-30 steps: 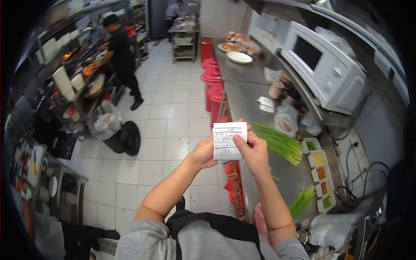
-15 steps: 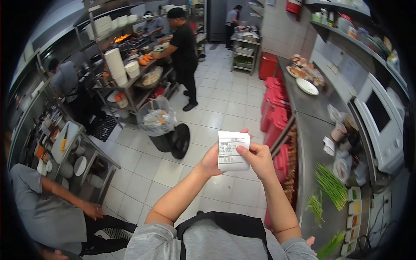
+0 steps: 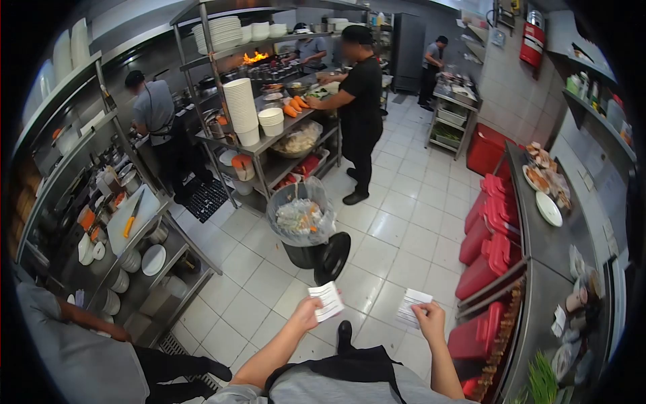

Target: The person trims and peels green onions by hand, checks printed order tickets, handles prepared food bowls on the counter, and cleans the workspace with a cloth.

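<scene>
My left hand (image 3: 306,314) grips a small white pad of printed receipts (image 3: 327,301), tilted, with the thumb over its near edge. Further right, between the thumb and fingers of my right hand (image 3: 431,320), a separate white receipt (image 3: 412,306) is pinched by its right edge. The two hands are well apart above the tiled floor, and the print is too small to read. Beyond the left hand stands a black bin (image 3: 299,255) lined with a clear bag holding waste. Its black lid (image 3: 332,258) hangs at the side.
Red lidded bins (image 3: 484,266) line the right, under a steel counter (image 3: 515,215) with plates and spring onions. A person in grey (image 3: 81,343) stands close on my left, by a rack with a yellow-handled knife (image 3: 132,219). A person in black (image 3: 363,114) works ahead at a steel shelf.
My hands were together on the receipts and are now apart, with one receipt in the right hand. My view has shifted left and up, showing more of the kitchen.
</scene>
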{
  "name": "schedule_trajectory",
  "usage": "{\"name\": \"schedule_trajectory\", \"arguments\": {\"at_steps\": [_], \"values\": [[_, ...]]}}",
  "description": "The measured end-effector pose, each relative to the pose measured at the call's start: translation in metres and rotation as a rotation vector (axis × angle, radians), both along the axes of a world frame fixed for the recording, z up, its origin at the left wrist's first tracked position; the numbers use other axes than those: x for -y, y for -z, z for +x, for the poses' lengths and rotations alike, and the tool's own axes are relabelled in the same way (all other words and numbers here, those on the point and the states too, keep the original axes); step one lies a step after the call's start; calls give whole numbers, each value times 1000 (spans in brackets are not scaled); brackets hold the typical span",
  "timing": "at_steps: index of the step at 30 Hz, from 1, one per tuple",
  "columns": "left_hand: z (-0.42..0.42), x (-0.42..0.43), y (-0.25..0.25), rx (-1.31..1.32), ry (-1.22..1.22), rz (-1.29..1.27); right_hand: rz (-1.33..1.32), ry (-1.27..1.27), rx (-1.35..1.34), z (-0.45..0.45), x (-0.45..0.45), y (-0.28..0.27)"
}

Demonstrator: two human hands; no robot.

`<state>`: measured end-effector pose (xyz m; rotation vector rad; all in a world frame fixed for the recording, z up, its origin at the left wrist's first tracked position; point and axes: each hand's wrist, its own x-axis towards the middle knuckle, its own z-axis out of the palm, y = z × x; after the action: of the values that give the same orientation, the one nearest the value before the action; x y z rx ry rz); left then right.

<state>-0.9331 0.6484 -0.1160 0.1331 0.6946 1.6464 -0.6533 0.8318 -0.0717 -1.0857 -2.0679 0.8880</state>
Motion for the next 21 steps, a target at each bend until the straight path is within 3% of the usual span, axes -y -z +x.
{"name": "schedule_trajectory", "arguments": {"at_steps": [2, 5, 10, 12, 14, 16, 17, 21], "values": [[-56, 7, 31, -249, -95, -234, -49, 39, 66, -17, -30, 20], [-148, 23, 81, -409, -357, -427, 52, -36, 126, -69, -77, 45], [-272, 78, 53, -691, -973, -758, 70, -362, 152, -207, -132, 39], [-342, 115, 57, -765, -1316, -752, 102, -459, 179, -260, -142, 23], [-395, 150, 15, -896, -1431, -625, 132, -557, 144, -308, -152, 15], [-431, 177, -43, -933, -1526, -687, 186, -587, 145, -342, -159, 21], [-462, 193, -59, -914, -1629, -532, 215, -614, 135, -360, -162, 26], [-549, 219, -164, -896, -1838, -518, 235, -512, 256, -399, -164, 70]]}}
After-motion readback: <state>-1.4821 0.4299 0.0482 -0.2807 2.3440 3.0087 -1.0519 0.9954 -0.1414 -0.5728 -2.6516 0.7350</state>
